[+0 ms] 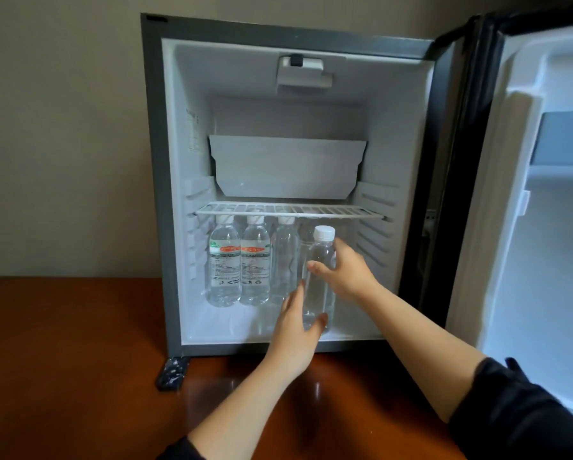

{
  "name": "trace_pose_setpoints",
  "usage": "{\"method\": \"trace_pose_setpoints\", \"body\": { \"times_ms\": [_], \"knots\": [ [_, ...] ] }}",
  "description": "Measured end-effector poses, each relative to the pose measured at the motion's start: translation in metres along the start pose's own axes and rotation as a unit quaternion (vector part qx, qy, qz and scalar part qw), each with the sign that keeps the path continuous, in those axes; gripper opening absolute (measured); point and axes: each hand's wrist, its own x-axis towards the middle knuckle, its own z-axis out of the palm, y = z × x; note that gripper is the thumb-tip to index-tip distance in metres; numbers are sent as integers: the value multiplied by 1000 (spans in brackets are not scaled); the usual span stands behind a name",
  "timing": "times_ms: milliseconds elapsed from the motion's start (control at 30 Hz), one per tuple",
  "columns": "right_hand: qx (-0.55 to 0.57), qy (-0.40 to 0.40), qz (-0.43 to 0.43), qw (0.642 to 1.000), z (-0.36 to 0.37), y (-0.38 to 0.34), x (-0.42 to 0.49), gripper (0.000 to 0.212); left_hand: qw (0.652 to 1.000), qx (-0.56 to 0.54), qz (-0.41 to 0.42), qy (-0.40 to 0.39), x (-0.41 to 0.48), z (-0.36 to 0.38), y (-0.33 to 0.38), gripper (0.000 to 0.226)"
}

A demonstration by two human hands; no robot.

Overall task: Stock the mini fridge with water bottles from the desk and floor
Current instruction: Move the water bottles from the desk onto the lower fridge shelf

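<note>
Brown wooden table (62, 343). Right hand (348, 273) and left hand (295, 327) both grip clear white-capped plastic bottle (316, 293) upright, likely to pass under white wire shelf (288, 210).

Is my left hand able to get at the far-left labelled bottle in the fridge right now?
Probably yes: nothing stands before the far-left bottle, though the left hand must first let go of the held bottle.
</note>
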Motion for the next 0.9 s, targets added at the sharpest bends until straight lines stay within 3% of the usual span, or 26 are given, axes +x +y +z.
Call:
{"method": "trace_pose_setpoints", "body": {
  "times_ms": [433,900],
  "knots": [
    [-9,-8,44,999,18,6,48,56,1000,19,10,18,34,16,-15,70],
    [-35,46,41,997,33,20,75,60,1000,21,-4,23,67,32,-28,70]
  ]
}}
